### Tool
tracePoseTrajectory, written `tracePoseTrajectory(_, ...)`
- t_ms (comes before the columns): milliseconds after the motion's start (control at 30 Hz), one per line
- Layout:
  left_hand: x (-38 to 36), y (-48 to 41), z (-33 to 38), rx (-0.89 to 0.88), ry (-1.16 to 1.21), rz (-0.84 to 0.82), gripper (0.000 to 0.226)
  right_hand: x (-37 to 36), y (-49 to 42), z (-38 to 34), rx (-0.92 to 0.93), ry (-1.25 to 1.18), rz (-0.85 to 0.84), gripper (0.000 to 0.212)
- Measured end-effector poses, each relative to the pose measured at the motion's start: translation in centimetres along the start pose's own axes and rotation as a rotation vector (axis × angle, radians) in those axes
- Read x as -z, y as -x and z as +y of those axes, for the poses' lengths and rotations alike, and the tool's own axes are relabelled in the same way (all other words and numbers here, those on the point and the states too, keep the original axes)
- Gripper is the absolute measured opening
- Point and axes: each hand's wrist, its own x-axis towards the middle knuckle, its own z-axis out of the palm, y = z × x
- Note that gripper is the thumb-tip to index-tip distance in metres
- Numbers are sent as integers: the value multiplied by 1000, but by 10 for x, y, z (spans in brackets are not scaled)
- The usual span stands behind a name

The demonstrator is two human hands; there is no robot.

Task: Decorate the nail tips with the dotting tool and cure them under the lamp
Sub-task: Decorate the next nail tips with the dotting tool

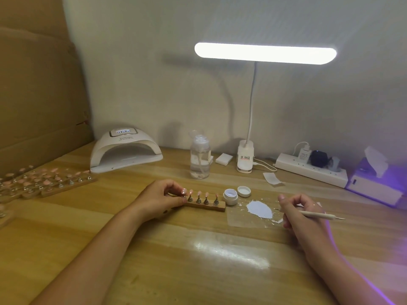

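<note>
Nail tips [199, 193], small and pink, are stood up on little metal stands in a row on a wooden holder [217, 208]; the holder is laid near the middle of the table [176, 243]; the stand at the holder's left end is pinched between the thumb and fingertips of the left hand [164, 195]; the dotting tool [319, 215] is gripped by the curled fingers of the right hand [297, 213], low over the table to the right of the holder, with one thin metal end pointed toward the right edge; a blob of white gel [259, 209] is spread on a clear sheet [240, 220] between the holder and the right hand; a small white jar [230, 196] is set just beside the holder's right end, and its lid [244, 191] is laid next to it; the curing lamp [125, 150] is placed near the back left corner; more racks of pink tips [44, 181] are lined up along the left edge; a clear bottle [199, 159], a lit desk lamp [265, 53] and a power strip [312, 168] are kept along the back edge; a tissue box [372, 183] is seen by the right edge.
</note>
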Motion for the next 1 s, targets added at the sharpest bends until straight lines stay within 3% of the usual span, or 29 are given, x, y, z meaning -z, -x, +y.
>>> tracePoseTrajectory(667, -4, 0, 8, 3, -61, -22, 16, 1, 0, 2, 9, -14, 1, 36)
tracePoseTrajectory(800, -5, 4, 10, -33, -181, 16, 20, 1, -1, 2, 10, -23, -3, 36)
tracePoseTrajectory(1000, -15, 8, 11, -209, -445, 202, 27, 1, 0, 1, -2, -41, 2, 35)
